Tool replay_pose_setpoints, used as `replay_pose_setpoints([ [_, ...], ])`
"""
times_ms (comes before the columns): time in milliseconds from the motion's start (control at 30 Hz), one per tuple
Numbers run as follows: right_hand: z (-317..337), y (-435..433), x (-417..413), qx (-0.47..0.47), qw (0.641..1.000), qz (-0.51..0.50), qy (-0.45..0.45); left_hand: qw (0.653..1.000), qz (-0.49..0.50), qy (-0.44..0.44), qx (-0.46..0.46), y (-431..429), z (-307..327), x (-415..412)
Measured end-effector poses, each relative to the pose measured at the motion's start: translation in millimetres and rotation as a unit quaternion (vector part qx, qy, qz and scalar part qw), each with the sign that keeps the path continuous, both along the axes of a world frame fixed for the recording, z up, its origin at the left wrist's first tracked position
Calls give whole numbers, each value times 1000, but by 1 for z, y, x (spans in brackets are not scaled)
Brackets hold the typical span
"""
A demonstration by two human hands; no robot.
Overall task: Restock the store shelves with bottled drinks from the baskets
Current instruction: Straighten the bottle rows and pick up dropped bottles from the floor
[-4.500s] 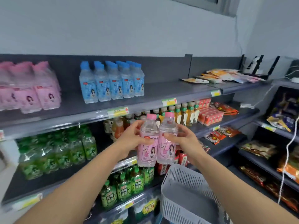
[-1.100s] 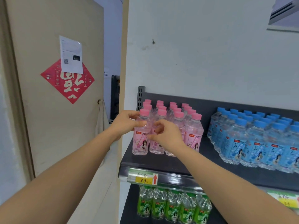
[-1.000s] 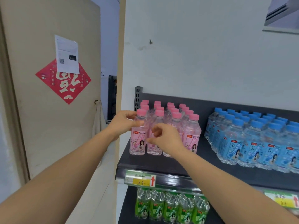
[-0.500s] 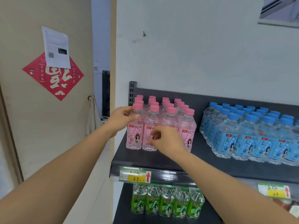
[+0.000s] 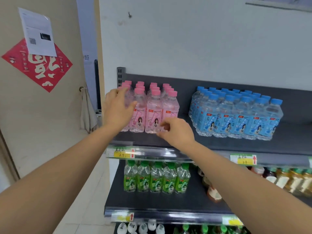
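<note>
The peach soda bottles [image 5: 152, 114] had pink caps and pink labels; the water bottles [image 5: 236, 117] wore blue caps and labels. Green-labelled bottles [image 5: 156, 179] stood on the dark grey shelf [image 5: 287, 141]. Price tags [image 5: 122, 153] were yellow with red arrows. A red diamond poster [image 5: 38, 66] carried white lettering.

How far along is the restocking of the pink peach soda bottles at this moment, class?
Done: the pink bottles stand upright in rows on the top shelf. In hand: nothing gripped; the left hand rests open against the leftmost bottles, the right hand hovers in front of the row. Left: no basket is visible, so remaining stock cannot be judged.
</note>
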State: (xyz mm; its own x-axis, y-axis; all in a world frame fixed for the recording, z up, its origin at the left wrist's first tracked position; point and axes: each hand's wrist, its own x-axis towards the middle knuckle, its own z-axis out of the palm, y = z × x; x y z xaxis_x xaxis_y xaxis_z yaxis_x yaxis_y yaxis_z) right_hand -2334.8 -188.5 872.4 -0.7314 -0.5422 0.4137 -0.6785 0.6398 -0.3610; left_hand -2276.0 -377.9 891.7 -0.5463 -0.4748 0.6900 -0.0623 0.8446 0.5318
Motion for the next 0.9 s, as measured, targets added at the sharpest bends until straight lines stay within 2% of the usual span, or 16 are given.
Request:
replay_pose_setpoints([
  [200, -13, 84, 10, 27, 999, -21, 22, 997, -35, -37, -63, 78, -20, 13],
  [367, -31, 161, 27, 67, 997, -36, 31, 993, -52, -71, -82, 150, -47, 31],
  [600, -82, 248, 52, 135, 989, -60, -19, 980, -70, -149, -115, 220, -113, 64],
  [900, -151, 312, 99, 176, 977, -102, -68, 958, -119, -235, -116, 264, -199, 105],
])
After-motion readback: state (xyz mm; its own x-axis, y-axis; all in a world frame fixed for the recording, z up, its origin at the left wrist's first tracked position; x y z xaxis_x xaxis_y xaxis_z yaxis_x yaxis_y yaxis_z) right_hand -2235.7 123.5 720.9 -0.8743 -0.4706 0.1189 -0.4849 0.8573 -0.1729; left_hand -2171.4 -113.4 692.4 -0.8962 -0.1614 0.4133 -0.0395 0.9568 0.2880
